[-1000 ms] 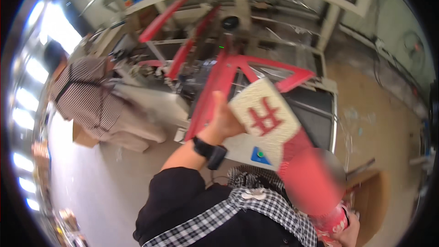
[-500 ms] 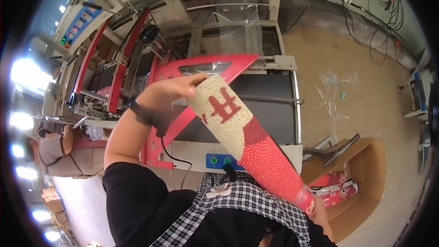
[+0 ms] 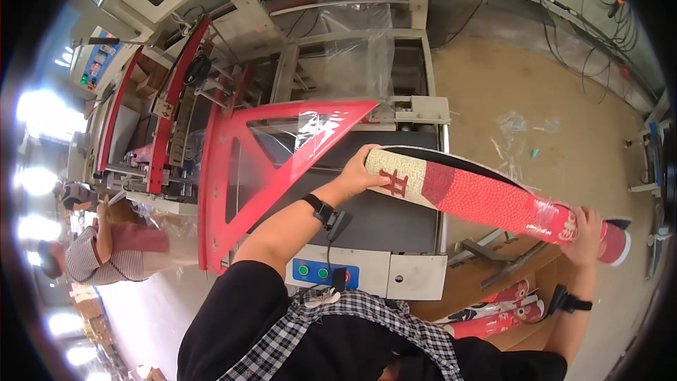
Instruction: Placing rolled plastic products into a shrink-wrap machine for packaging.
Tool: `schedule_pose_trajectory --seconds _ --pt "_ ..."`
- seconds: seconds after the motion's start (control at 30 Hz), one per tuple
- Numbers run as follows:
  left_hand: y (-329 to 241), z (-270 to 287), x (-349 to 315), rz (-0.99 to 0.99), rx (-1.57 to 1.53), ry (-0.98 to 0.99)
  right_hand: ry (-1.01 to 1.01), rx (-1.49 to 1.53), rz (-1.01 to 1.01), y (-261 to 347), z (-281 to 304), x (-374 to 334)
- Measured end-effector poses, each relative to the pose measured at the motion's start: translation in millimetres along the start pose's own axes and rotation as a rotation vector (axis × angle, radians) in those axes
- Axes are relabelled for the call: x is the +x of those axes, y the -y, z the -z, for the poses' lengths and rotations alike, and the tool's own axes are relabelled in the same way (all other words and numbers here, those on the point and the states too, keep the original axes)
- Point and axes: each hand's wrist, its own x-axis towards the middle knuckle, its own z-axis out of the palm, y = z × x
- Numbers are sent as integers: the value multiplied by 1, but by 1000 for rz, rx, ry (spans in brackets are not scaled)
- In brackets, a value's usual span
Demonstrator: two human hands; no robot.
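A long rolled-up mat, cream at one end and red along the rest with a dark backing, spans the air at my right front. My left hand grips its cream end, above the grey bed of a machine. Near its other end my right hand wraps round the red part. Shiny clear film shows on the roll beside the right hand. A red triangular frame with clear film stretches over the bed, left of my left hand.
A cardboard box with several patterned rolls stands at lower right, beside metal bars. Blue button panel lies on the machine's near side. Another person works at far left. Film scraps lie on the floor.
The roll has swung from a steep slant against my body to a flatter slant, farther out to the right. My right hand has risen with it; my left hand has moved right and nearer.
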Motion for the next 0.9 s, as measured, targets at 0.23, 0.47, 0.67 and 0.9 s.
schedule_pose_trajectory --seconds 0.23,0.47,0.67,0.9 --pt "6 28 17 48 -171 -219 191 243 111 2 -67 101" --pt "46 57 2 -154 648 -649 239 326 245 42 -130 159" --pt "34 25 -68 -87 1274 -877 312 465 268 125 -141 182" --pt "-19 56 -138 48 688 156 371 535 317 221 -143 189"
